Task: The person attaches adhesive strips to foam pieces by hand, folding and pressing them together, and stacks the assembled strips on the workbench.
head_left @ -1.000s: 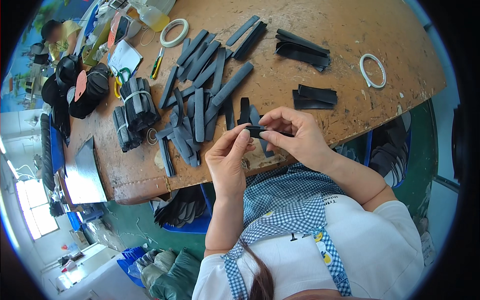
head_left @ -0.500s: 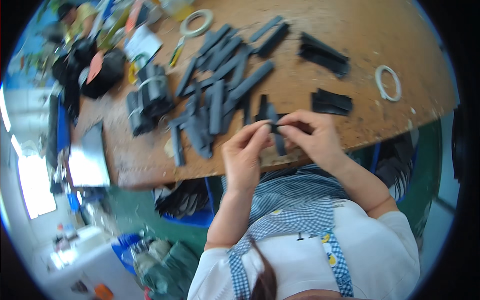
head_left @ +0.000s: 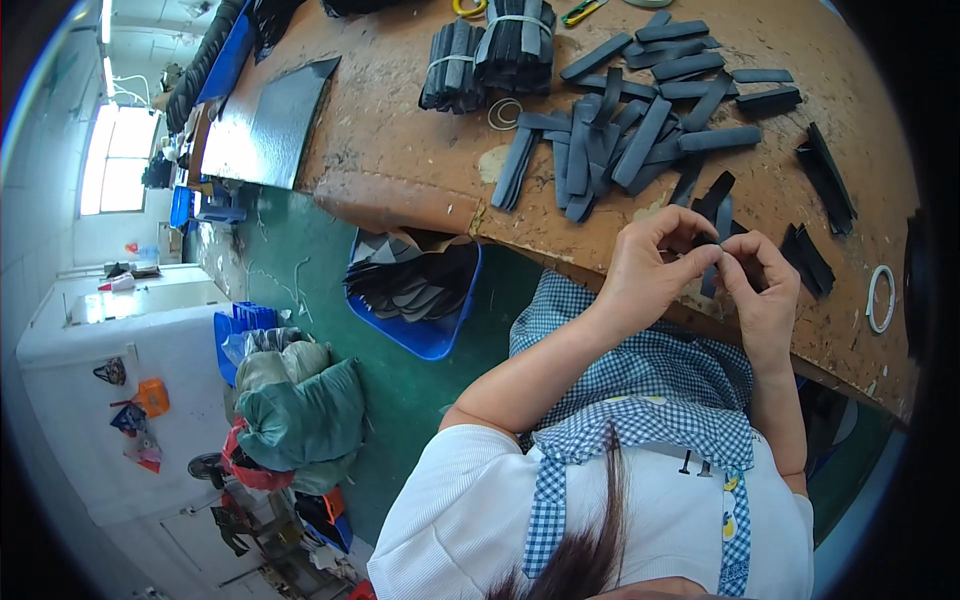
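The left hand (head_left: 648, 262) and right hand (head_left: 765, 292), fingers curled, meet over the near edge of the brown wooden bench (head_left: 390, 125), toward its right corner. Below that edge, farther left, a blue plastic bin (head_left: 447, 338) holds dark flat layered pieces (head_left: 408, 283). Both hands' thumbs and forefingers pinch a thin black strip (head_left: 706, 239), mostly hidden between their tips.

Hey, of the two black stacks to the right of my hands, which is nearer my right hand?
The lower stack, close beside your right hand; the upper stack lies farther away.
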